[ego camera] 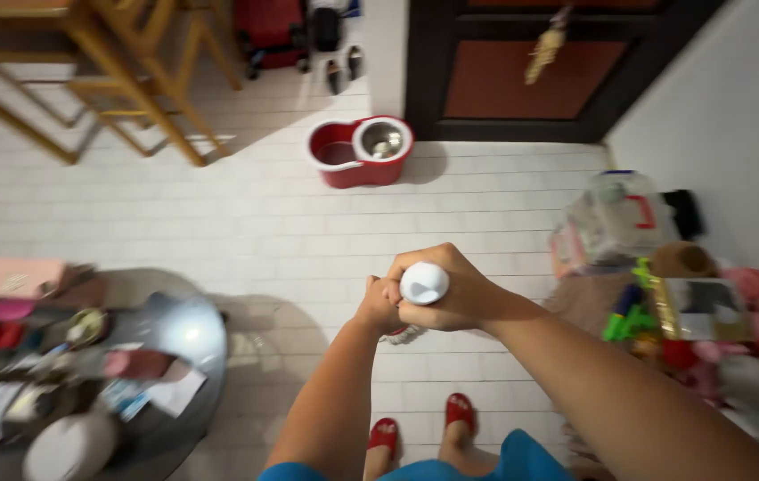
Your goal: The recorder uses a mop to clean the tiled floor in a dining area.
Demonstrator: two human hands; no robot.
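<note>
White mop handle [424, 282] stands upright inside the grip, mop strands [406, 335] just below. Right hand [447, 289] wraps its top; left hand [379, 305] clasps alongside, arms extended.

Open white tiled floor [246, 223] runs from the slippered feet [422, 428] forward to the red mop bucket [362, 151], which stands before the dark door [522, 71] and blocks the far end of that lane. On the left, a round cluttered worktop [175, 338] and, farther off, wooden chair legs [121, 80] narrow the passage. On the right, a heap of toys and boxes [665, 285] crowds the wall [736, 116].
</note>
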